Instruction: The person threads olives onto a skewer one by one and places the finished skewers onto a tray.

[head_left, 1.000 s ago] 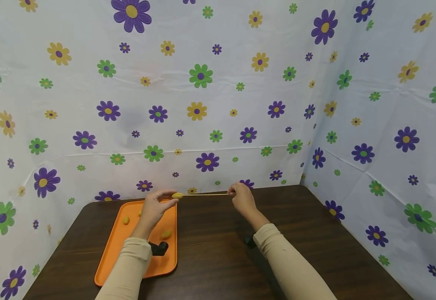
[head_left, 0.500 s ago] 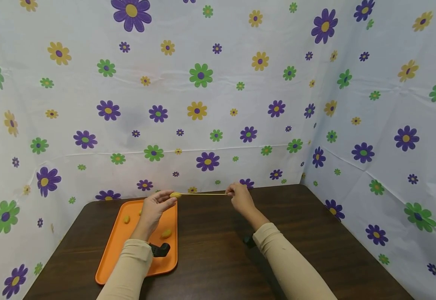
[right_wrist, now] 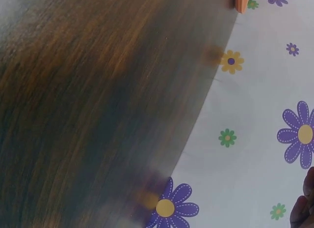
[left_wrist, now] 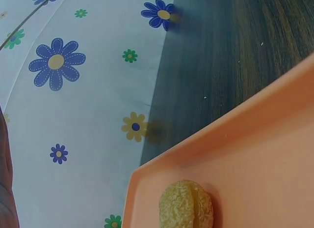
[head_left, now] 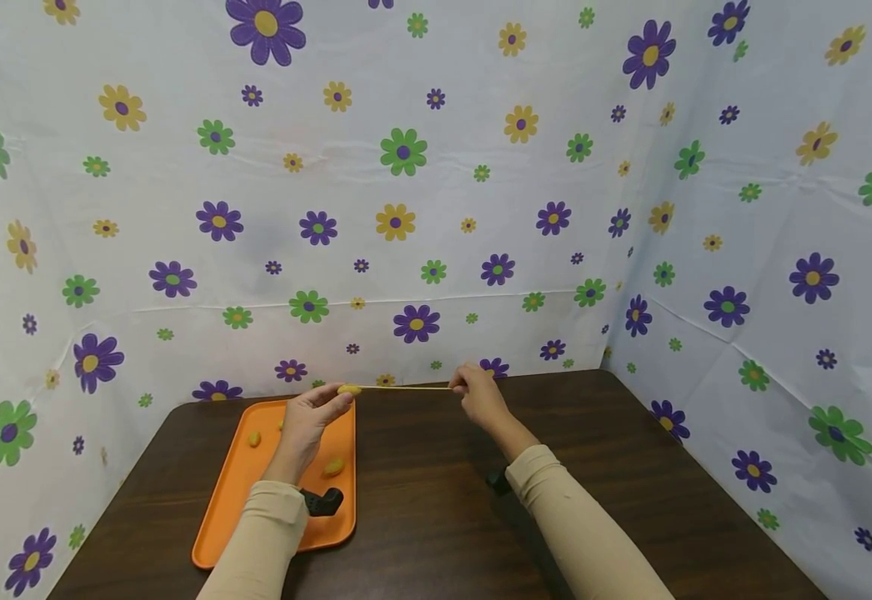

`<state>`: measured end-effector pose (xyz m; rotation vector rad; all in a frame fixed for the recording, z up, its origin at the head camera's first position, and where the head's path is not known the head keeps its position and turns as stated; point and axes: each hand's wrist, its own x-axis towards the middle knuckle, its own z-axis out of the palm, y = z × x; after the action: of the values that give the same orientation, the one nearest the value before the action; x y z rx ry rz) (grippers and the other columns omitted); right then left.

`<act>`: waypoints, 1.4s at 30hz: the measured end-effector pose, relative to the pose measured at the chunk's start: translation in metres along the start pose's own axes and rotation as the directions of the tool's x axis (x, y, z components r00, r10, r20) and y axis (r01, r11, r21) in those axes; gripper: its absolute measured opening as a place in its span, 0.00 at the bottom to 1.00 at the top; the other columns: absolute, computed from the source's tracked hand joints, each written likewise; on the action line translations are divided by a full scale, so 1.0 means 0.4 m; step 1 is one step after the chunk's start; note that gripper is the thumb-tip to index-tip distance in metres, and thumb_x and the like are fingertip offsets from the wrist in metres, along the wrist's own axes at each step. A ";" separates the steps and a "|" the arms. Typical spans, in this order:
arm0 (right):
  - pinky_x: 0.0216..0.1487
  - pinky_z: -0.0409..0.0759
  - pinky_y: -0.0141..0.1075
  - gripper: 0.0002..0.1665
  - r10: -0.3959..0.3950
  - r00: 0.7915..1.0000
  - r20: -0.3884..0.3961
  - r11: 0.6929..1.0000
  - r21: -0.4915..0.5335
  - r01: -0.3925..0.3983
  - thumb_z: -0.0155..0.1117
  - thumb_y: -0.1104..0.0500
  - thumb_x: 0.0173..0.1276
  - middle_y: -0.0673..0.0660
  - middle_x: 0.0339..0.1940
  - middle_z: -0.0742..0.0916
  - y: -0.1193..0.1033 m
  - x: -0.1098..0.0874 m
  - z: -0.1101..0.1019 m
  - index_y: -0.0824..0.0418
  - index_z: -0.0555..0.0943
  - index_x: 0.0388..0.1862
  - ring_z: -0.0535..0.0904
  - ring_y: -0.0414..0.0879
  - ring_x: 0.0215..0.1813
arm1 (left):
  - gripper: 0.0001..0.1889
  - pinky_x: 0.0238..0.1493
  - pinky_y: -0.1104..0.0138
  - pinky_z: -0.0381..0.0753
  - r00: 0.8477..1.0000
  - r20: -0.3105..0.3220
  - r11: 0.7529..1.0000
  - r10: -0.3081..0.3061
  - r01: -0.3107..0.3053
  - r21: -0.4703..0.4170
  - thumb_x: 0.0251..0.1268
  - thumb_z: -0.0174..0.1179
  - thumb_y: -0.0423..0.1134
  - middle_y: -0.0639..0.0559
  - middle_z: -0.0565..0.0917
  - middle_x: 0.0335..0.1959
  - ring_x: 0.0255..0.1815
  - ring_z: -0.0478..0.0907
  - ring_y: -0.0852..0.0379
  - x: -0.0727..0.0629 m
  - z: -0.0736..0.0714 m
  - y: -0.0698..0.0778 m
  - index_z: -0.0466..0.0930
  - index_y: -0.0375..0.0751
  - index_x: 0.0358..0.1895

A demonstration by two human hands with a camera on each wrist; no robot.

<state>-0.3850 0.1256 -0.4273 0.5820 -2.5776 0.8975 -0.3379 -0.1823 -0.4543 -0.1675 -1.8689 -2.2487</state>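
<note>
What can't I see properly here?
Head view: some of the tray, behind the left sleeve.
Head view: whether the thin strand is stick or string; too small.
Left wrist view: yellow lump, cut by bottom edge.
Right wrist view: most of right hand, cut by right edge.

Head view: one, looking forward and down from above the counter towards the floral cloth. Left wrist view: one, tilted, close over an orange tray corner. Right wrist view: one, tilted, facing counter and cloth, sharing a sliver of tray with the left.
</note>
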 end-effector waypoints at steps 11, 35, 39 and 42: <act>0.42 0.80 0.44 0.18 -0.060 0.997 -0.056 0.997 -0.049 0.057 0.62 0.83 0.56 0.52 0.33 0.81 0.003 0.000 0.006 0.61 0.81 0.28 0.78 0.49 0.38 | 0.22 0.53 0.71 0.81 0.999 -0.007 0.996 -0.033 0.033 0.087 0.62 0.72 0.38 0.56 0.90 0.40 0.45 0.86 0.58 -0.003 -0.004 0.002 0.83 0.28 0.57; 0.40 0.80 0.42 0.18 -0.082 0.994 -0.068 0.992 -0.101 0.075 0.62 0.83 0.54 0.52 0.32 0.82 -0.015 0.009 0.013 0.61 0.81 0.28 0.79 0.48 0.37 | 0.21 0.52 0.73 0.82 0.998 0.014 0.985 -0.065 0.062 0.159 0.63 0.72 0.38 0.50 0.89 0.47 0.46 0.85 0.60 -0.008 -0.006 0.015 0.84 0.29 0.57; 0.43 0.81 0.43 0.17 -0.088 0.994 -0.067 0.990 -0.115 0.080 0.63 0.82 0.56 0.52 0.32 0.82 -0.017 0.012 0.015 0.60 0.82 0.28 0.80 0.49 0.38 | 0.21 0.52 0.72 0.82 0.998 0.013 0.986 -0.069 0.066 0.156 0.63 0.72 0.38 0.50 0.89 0.46 0.46 0.85 0.60 -0.007 -0.005 0.016 0.84 0.30 0.56; 0.44 0.81 0.44 0.16 -0.086 0.994 -0.063 0.990 -0.115 0.078 0.63 0.82 0.57 0.53 0.32 0.83 -0.021 0.013 0.015 0.62 0.83 0.29 0.80 0.50 0.39 | 0.21 0.52 0.72 0.82 0.997 0.016 0.985 -0.071 0.068 0.156 0.63 0.72 0.38 0.50 0.89 0.46 0.46 0.85 0.59 -0.006 -0.005 0.017 0.85 0.30 0.56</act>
<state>-0.3864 0.1141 -0.4252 0.6091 -2.5049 0.7271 -0.3337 -0.1852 -0.4488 -0.1038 -2.0820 -2.1410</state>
